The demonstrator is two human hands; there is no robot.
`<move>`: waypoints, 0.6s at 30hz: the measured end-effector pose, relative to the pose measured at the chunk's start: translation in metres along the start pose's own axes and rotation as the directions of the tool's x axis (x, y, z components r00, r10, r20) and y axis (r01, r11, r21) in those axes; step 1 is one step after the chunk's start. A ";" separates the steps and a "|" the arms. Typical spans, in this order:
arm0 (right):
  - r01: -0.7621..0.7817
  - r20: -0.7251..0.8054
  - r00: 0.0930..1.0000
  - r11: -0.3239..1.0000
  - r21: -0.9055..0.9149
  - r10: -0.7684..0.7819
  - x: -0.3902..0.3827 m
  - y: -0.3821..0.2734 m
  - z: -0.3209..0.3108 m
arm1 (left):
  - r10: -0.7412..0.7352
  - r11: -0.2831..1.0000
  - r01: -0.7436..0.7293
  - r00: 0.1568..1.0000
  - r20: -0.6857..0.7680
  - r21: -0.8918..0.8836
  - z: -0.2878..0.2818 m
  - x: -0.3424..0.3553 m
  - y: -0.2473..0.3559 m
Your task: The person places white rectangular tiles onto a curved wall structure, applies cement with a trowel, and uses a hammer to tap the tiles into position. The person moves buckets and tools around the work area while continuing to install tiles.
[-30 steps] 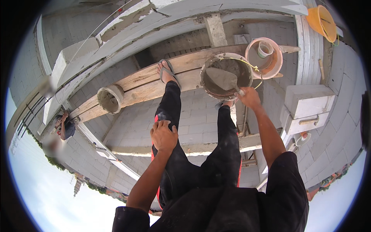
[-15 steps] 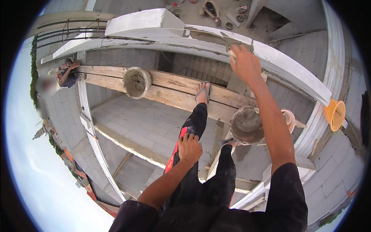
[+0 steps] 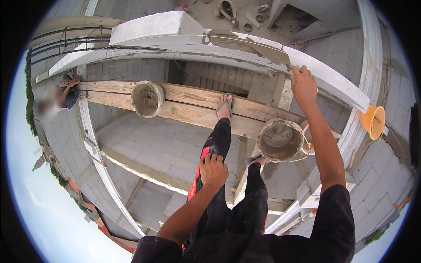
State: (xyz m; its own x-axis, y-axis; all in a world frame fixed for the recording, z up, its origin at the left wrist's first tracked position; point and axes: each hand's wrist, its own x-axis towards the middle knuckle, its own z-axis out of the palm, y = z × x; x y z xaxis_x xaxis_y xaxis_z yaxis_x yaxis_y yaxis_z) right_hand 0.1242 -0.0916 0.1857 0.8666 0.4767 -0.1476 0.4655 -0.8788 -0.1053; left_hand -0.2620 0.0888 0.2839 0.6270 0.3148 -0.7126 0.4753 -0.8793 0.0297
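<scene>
My right hand [image 3: 304, 87] is closed round the handle of a trowel, with the grip mostly hidden by my fingers. The trowel's grey blade [image 3: 275, 55] lies against the mortar [image 3: 234, 42] on top of the curving white block wall [image 3: 333, 72]. My left hand [image 3: 213, 172] rests on my left thigh, fingers loosely bent and holding nothing. Below my right forearm, a bucket of wet grey mortar [image 3: 280, 138] stands by the plank's right end. Another mortar bucket [image 3: 148, 100] sits further left on the wooden planks [image 3: 193, 110].
My left foot [image 3: 225, 106], in a sandal, stands on the planks, high above lower floors. A string line runs along the wall. An orange bucket [image 3: 372, 122] hangs at the right. A co-worker [image 3: 70, 92] is at the planks' left end; another person [image 3: 227, 9] is far below.
My right hand has moved right and a little nearer along the wall, bringing the trowel blade into sight. The view has shifted slightly. My left hand stays on my thigh.
</scene>
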 end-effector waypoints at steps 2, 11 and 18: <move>-0.026 -0.051 0.998 1.000 -0.011 0.026 -0.024 0.020 0.006 | 0.010 1.000 -0.010 1.000 0.002 0.014 0.000 -0.001 0.002; -0.161 0.009 0.976 0.696 0.699 0.217 -0.064 -0.068 0.019 | 0.034 0.996 -0.033 0.999 -0.009 0.080 0.003 -0.004 0.004; -0.398 0.369 0.904 0.111 0.911 0.214 -0.023 -0.269 0.026 | 0.043 0.999 -0.043 0.999 0.014 0.020 0.000 0.004 0.007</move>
State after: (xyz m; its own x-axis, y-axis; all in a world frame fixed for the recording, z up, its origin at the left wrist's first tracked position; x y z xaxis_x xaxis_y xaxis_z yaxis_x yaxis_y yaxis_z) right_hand -0.0256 0.1345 0.1918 0.8172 0.2512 -0.5188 -0.4567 -0.2670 -0.8486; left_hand -0.2565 0.0843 0.2816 0.6382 0.2716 -0.7204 0.4352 -0.8992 0.0465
